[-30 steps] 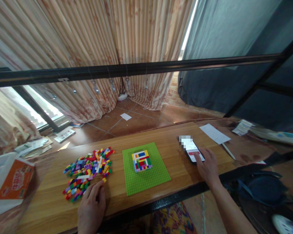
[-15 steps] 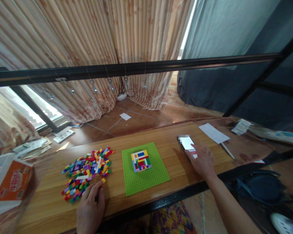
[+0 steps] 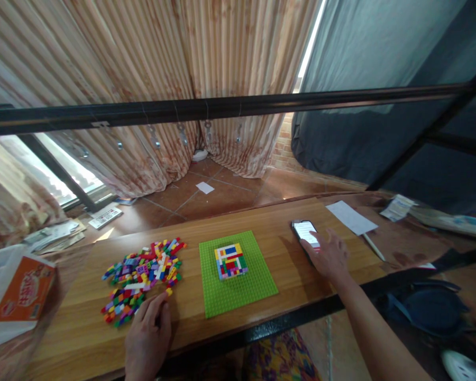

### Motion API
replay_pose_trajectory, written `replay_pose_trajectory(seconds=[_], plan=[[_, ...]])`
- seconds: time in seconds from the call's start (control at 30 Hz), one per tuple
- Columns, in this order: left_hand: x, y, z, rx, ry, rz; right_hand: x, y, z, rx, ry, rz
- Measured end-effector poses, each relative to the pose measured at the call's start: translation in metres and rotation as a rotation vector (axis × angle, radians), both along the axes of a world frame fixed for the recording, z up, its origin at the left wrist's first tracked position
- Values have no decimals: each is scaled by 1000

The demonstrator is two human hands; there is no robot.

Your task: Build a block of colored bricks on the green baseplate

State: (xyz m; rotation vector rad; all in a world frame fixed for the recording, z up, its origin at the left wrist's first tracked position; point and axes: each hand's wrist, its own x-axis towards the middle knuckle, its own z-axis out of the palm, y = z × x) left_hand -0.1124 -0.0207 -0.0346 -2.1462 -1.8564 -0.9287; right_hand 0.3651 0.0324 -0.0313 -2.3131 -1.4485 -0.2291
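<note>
My left hand (image 3: 148,328) rests at the near edge of a pile of small coloured building bricks (image 3: 143,272). Its fingers are curled, and a small yellow brick (image 3: 168,291) shows at the tips of the thumb and forefinger. My right hand (image 3: 330,254) lies over the lower part of a phone (image 3: 306,233), fingers spread, touching its lit screen. Between the hands is a green baseplate (image 3: 259,275). On it sits a low square block of multicoloured bricks (image 3: 230,261).
The wooden table (image 3: 79,317) carries all of these. White paper (image 3: 351,217) and a white pen (image 3: 374,246) lie at its right end. An orange-and-white box (image 3: 24,291) stands to the left. A black metal rail (image 3: 222,109) crosses beyond the table, before curtains.
On the phone, my right hand's fingers have shifted slightly and more of the screen's lower part shows. My left hand stays where it was. The whole view has moved a little.
</note>
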Motion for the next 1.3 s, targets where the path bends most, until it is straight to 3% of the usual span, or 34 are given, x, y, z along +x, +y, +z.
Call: replay_pose_trajectory(seconds=[0.6, 0.73, 0.9, 1.13, 1.3], plan=[[0, 0, -2, -6, -17, 9, -16, 6, 4, -81, -54, 84], [0, 0, 0, -17, -17, 8, -14, 4, 5, -38, -41, 73], [0, 0, 1, 8, 15, -10, -6, -9, 2, 37, -21, 31], [1, 1, 2, 30, 24, -26, 0, -43, -5, 23, 31, -66], [0, 1, 1, 21, 29, -23, 0, -49, -6, 4, 57, -90]])
